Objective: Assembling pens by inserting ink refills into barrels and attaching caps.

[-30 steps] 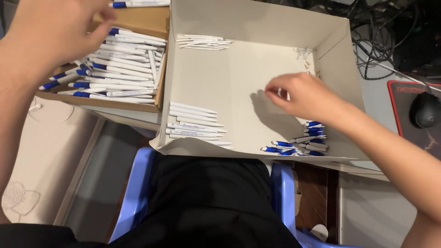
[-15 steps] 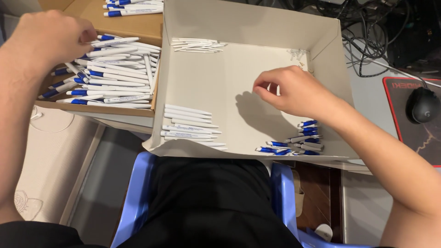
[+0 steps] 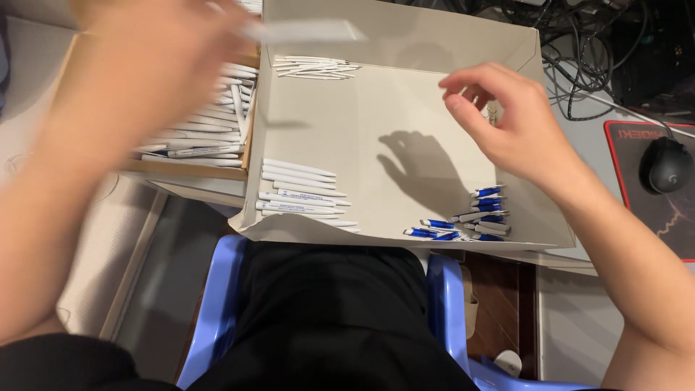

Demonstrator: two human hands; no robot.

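1. Left hand [image 3: 156,69] is lifting a white pen barrel [image 3: 304,30] over the grey box's [image 3: 405,29] far-left corner; blurred, but pinched at one end.
2. Right hand [image 3: 510,123] is hovering by the box's right wall, fingers loosely curled, holding nothing visible.
3. Barrel's prob. light, stiff, slick plastic; better gripping mid-shaft w/ fingertips.

Table [image 3: 615,156]: pale grey top, showing at the right of the frame and again at the left edge. Directly on it:
- open white cardboard box [image 3: 376,123], centre of frame, its near edge overhanging the table;
- brown cardboard box [image 3: 184,170], upper left, just beside the white one;
- black mouse pad with red border [image 3: 670,217], right edge, carrying a black mouse [image 3: 666,165];
- tangle of dark cables [image 3: 586,65], upper right.
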